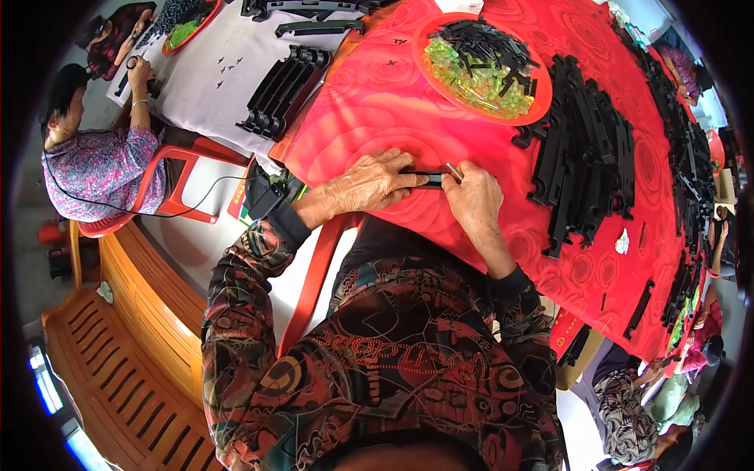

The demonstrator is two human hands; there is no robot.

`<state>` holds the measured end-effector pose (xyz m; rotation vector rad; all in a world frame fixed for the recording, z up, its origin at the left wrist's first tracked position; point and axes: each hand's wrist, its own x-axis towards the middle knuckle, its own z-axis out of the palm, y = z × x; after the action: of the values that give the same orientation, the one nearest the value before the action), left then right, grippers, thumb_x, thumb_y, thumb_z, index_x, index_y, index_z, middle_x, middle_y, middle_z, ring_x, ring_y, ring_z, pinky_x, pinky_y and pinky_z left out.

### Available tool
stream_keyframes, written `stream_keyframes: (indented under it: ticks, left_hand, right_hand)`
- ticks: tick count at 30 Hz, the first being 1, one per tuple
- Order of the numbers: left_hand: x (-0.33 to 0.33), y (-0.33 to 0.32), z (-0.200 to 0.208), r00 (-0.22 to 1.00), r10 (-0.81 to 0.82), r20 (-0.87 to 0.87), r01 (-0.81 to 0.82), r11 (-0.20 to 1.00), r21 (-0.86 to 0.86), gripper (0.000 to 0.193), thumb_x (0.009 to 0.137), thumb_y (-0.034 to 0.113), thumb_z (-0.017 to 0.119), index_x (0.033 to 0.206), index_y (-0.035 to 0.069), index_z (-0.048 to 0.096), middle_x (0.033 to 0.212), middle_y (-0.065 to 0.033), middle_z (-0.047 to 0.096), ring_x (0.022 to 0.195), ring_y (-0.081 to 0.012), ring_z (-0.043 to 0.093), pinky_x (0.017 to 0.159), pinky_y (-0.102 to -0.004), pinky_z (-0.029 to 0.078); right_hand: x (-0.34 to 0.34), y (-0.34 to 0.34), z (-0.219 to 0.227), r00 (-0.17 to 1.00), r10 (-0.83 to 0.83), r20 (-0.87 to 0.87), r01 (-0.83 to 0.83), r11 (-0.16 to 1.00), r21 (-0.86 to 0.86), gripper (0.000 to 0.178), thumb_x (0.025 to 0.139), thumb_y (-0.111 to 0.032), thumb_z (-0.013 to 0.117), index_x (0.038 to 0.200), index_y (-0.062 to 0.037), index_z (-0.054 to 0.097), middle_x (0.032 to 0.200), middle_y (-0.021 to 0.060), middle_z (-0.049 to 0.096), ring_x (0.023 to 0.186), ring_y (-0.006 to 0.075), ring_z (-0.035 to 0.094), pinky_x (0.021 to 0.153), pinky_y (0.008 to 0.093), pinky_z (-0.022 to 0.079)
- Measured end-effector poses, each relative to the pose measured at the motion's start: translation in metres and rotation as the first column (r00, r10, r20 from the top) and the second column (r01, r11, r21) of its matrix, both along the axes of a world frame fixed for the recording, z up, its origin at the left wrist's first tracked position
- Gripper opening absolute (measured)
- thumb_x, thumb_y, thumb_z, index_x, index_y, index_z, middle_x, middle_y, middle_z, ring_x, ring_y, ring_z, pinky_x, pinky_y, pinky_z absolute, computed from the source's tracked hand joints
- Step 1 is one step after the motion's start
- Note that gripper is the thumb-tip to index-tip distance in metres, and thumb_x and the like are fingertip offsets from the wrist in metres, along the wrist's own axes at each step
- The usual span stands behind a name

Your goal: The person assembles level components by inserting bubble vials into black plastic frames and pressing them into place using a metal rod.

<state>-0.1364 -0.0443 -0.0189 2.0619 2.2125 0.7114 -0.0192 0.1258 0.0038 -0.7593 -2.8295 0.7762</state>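
Note:
At the near edge of the red-covered table, my left hand [381,182] grips one end of a black plastic strip [428,179], fingers wrapped over it. My right hand [476,198] closes at the strip's other end. A short grey metal-looking rod [453,170] sticks up between its thumb and fingers; its lower end is hidden. Beyond my hands stands a round orange-red basin [543,106], holding small black pieces [491,45] and yellow-green translucent pieces [463,78]. To the right lies a pile of long black plastic parts [585,149].
More black parts [284,90] lie stacked on a white-covered table [208,98] at the far left, where a person [106,169] sits working. A wooden bench [118,361] stands at the lower left. Along the right edge are more black pieces [691,180] and several other people.

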Motion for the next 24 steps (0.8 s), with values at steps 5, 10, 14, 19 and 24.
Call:
stream_keyframes:
  ticks: [5,10,14,19,24]
  left_hand:
    - [0.001,0.002,0.002,0.999,0.025,0.024,-0.023,0.993,-0.119,0.045,0.071,0.015,0.067,0.115,0.014,0.062,0.106,-0.0120,0.054,0.100,-0.0284,0.053,0.082,-0.0384,0.049]
    - [-0.001,0.005,0.007,0.996,0.005,0.088,0.007,0.990,-0.140,0.045,0.071,0.014,0.067,0.116,0.013,0.060,0.105,-0.0122,0.053,0.100,-0.0281,0.053,0.081,-0.0378,0.050]
    - [-0.002,0.011,0.008,0.998,0.002,0.060,0.007,0.989,-0.150,0.045,0.072,0.013,0.066,0.116,0.013,0.060,0.105,-0.0125,0.052,0.100,-0.0279,0.053,0.079,-0.0372,0.051]
    - [0.000,0.015,0.010,0.998,0.016,0.054,-0.007,0.987,-0.162,0.046,0.072,0.014,0.065,0.118,0.013,0.058,0.107,-0.0130,0.051,0.100,-0.0292,0.053,0.074,-0.0375,0.053]
    - [0.002,0.013,0.010,0.999,0.037,0.015,-0.034,0.987,-0.155,0.045,0.072,0.015,0.064,0.117,0.013,0.059,0.109,-0.0137,0.052,0.101,-0.0312,0.053,0.075,-0.0385,0.053]
  right_hand:
    - [-0.002,0.000,0.002,0.998,0.013,0.056,-0.012,1.000,-0.015,0.021,0.077,-0.024,0.066,0.079,-0.0043,0.059,0.072,0.0162,0.063,0.073,0.0360,0.064,0.064,0.0483,0.049]
    - [0.001,-0.002,0.001,0.999,0.040,0.000,-0.040,0.999,0.004,0.019,0.076,-0.021,0.065,0.077,-0.0034,0.057,0.074,0.0155,0.062,0.071,0.0351,0.063,0.061,0.0473,0.048]
    - [-0.001,0.002,-0.002,0.999,0.041,-0.021,-0.041,0.999,0.028,0.019,0.076,-0.020,0.065,0.076,-0.0032,0.057,0.075,0.0150,0.062,0.071,0.0347,0.063,0.061,0.0467,0.048]
    - [0.000,0.007,-0.001,0.997,0.070,-0.021,-0.069,0.997,0.021,0.019,0.077,-0.020,0.064,0.075,-0.0029,0.056,0.077,0.0145,0.062,0.072,0.0348,0.063,0.061,0.0465,0.049]
    - [0.002,0.023,0.004,0.989,0.092,-0.120,-0.102,0.991,-0.081,0.023,0.080,-0.023,0.063,0.072,-0.0029,0.055,0.069,0.0154,0.060,0.067,0.0371,0.060,0.058,0.0483,0.045]
